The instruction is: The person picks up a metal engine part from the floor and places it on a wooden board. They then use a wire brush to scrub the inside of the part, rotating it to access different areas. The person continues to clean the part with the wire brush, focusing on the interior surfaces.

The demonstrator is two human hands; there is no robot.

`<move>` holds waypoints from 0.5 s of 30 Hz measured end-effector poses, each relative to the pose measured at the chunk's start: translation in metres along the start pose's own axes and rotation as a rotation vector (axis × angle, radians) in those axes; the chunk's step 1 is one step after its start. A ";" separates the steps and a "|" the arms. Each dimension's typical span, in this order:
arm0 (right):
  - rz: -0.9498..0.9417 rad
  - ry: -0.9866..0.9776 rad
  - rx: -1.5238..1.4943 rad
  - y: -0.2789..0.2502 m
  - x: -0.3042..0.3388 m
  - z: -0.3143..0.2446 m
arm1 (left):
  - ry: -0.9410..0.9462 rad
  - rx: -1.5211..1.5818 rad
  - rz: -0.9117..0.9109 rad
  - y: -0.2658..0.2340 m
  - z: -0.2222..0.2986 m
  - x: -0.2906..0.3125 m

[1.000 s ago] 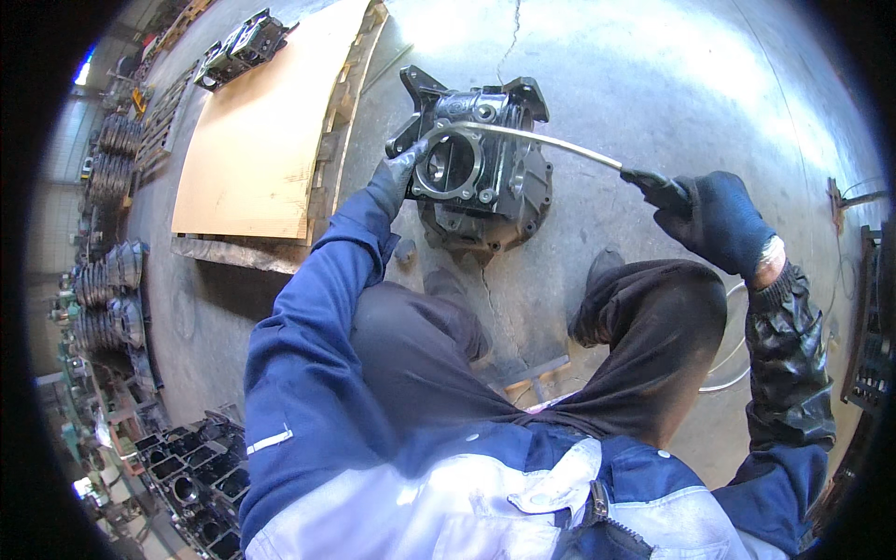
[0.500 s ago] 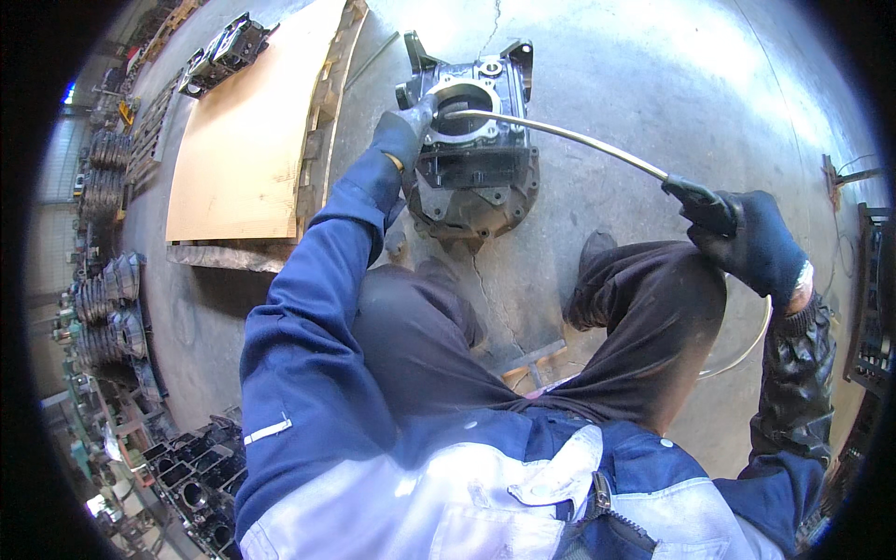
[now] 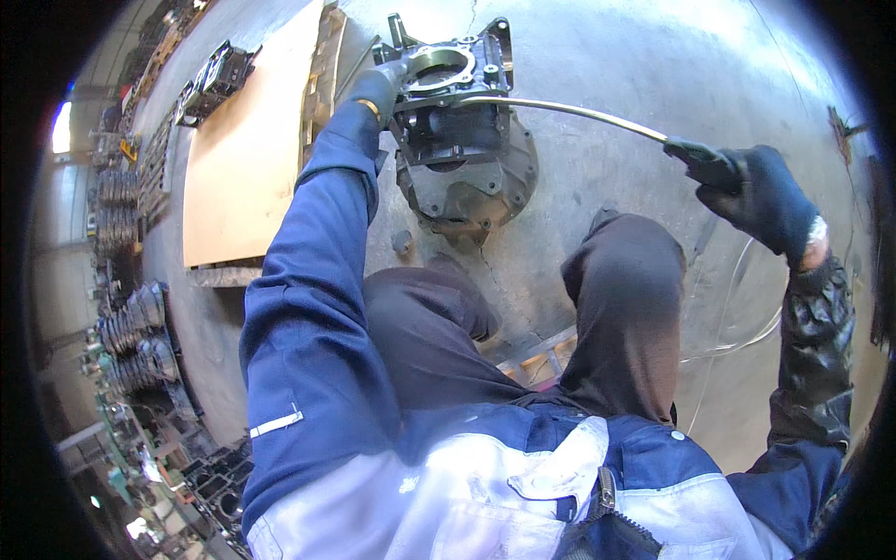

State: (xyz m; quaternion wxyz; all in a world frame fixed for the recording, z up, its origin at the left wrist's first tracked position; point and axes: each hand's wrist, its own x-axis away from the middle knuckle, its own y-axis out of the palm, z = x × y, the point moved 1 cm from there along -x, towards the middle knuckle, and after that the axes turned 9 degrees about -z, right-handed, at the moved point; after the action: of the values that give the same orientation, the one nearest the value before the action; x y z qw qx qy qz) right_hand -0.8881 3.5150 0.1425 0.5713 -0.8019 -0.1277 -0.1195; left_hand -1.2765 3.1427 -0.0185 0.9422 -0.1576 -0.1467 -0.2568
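Observation:
A black cast gearbox housing (image 3: 455, 127) stands on the concrete floor before my feet, with a round machined opening at its far part and a wide flange nearer me. My left hand (image 3: 381, 86), in a dark glove, is closed on the left rim of that opening. In my gloved right hand (image 3: 763, 198), off to the right, is the black grip of a blow gun (image 3: 597, 115). Its long, curved metal tube reaches left to the housing, the tip lying just on the near side of the round opening. Whether the tip touches the metal I cannot tell.
Left of the housing lies a pallet topped with a cardboard sheet (image 3: 245, 154); another black casting (image 3: 217, 82) rests at its far left. A thin pale hose (image 3: 737, 347) curves over the floor by my right knee. Stacked metal parts (image 3: 117, 201) line the far left.
The blow gun's tip has come out of the round opening to its near side. The housing now looks tilted, its opening seen more obliquely. My left hand stays on the rim; the view has shifted.

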 end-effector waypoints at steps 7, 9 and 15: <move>0.015 0.080 -0.020 0.082 -0.052 -0.003 | -0.115 -0.156 0.000 -0.002 0.026 -0.026; 0.028 0.059 -0.062 0.096 -0.070 -0.005 | -0.116 -0.154 -0.003 -0.001 0.028 -0.032; -0.003 0.084 -0.113 0.118 -0.101 -0.008 | -0.161 -0.368 0.107 -0.009 0.035 -0.044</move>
State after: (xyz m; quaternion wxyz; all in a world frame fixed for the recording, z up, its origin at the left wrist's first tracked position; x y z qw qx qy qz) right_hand -0.9425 3.4631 0.0064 0.5300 -0.8268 -0.0978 -0.1611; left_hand -1.3242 3.1669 -0.0007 0.8949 -0.3548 -0.1635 -0.2157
